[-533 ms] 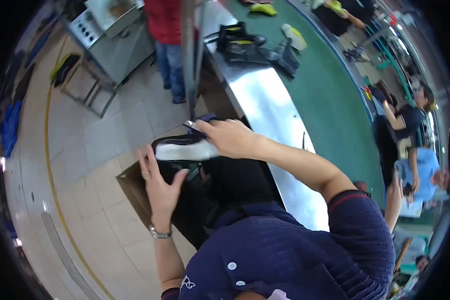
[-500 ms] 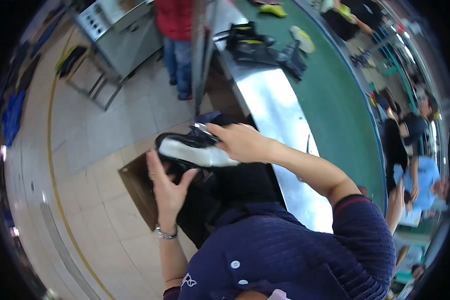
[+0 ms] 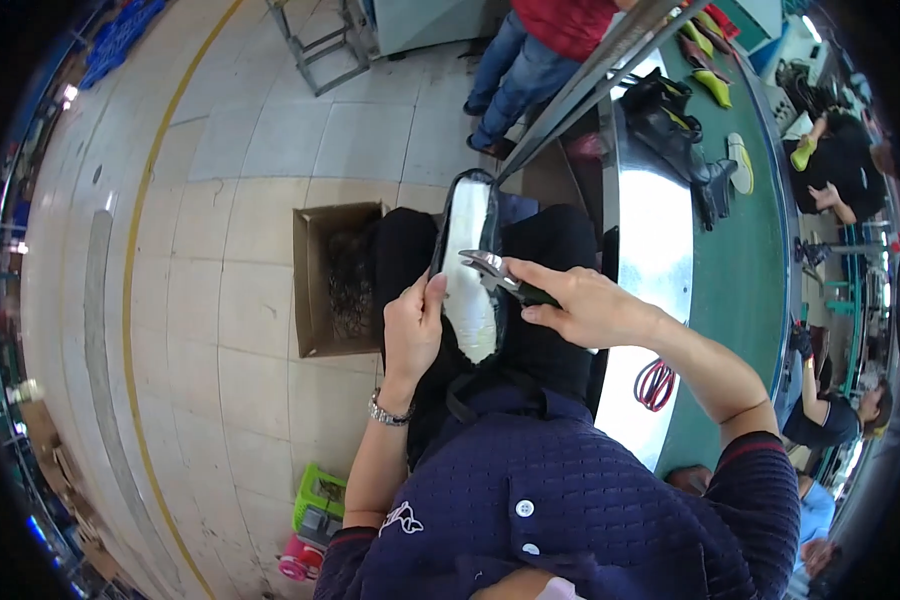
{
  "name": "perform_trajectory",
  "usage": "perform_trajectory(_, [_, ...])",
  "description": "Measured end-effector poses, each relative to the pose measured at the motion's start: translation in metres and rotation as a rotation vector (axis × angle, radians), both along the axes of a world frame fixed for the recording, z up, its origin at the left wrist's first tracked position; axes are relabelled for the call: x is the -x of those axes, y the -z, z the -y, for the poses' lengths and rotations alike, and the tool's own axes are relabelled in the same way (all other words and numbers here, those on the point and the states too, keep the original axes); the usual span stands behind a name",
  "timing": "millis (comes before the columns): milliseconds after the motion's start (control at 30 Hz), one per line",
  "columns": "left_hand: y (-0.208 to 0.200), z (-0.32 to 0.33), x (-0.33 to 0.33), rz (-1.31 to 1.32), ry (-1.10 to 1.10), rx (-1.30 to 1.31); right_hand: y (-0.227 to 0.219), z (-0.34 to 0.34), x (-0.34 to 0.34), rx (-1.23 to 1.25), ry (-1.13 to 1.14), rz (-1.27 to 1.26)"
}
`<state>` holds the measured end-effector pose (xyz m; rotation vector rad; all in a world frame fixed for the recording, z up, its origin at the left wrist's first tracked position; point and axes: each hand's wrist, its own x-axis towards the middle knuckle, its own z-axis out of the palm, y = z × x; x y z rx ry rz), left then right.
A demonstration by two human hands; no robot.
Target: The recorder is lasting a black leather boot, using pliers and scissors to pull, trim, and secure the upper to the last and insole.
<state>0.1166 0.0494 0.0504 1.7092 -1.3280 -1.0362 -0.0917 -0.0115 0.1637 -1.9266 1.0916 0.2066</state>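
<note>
Fingers (image 3: 537,272) of the right hand (image 3: 595,308) are wrapped around the dark handle of a metal pincer-like tool (image 3: 487,264), whose head is laid across the pale underside of a shoe (image 3: 467,315). Whether the underside is touched by the tool's tip cannot be told. By the left hand (image 3: 413,328), the shoe is gripped at its left edge, with the thumb pressed against the rim and the other fingers mostly hidden.

The shoe is held sole up over the dark-trousered lap (image 3: 560,250), between the knees; whether it is also supported by the thighs cannot be made out. Its long axis is pointed away from the torso, nearly straight ahead, while the tool is set crosswise to it, with its head directed leftward. The left hand is the nearer one, being in contact with the shoe; the right fingers are placed just to the right of it, and the gap is bridged by the tool.

To the left, a cardboard box (image 3: 308,290) is seen beside the leg. On the right, a red coil (image 3: 642,390) and dark footwear (image 3: 667,148) are carried by the metal worktop (image 3: 655,270).
</note>
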Motion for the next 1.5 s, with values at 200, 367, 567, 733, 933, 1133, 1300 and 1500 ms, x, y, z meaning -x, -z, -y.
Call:
perform_trajectory(200, [0.009,-0.001,0.009,0.362,0.145,0.205,0.001,0.010,-0.024,0.197,-0.267,-0.145])
perform_trajectory(367, [-0.003,-0.001,0.005,-0.153,0.136,-0.140,0.008,0.006,-0.017,0.165,-0.224,-0.175])
perform_trajectory(567, [0.028,0.040,0.002,-1.530,0.090,-0.431,0.031,-0.010,-0.003,0.290,-0.173,-0.050])
perform_trajectory(733, [0.020,0.050,0.011,-1.274,0.049,-0.417,0.039,-0.008,0.005,0.355,-0.127,0.108])
perform_trajectory(933, [0.018,0.045,0.018,-1.048,0.057,-0.234,-0.040,0.056,-0.023,0.305,-0.424,-0.071])
perform_trajectory(1133, [0.027,0.049,0.020,-1.016,0.091,-0.271,0.028,0.097,-0.020,0.568,-0.437,-0.195])
perform_trajectory(1300, [0.022,0.047,0.014,-1.023,0.099,-0.242,-0.002,0.076,-0.032,0.608,-0.345,0.066])
perform_trajectory(1500, [0.020,0.049,0.011,-1.038,0.106,-0.317,0.004,0.076,-0.035,0.517,-0.431,-0.260])
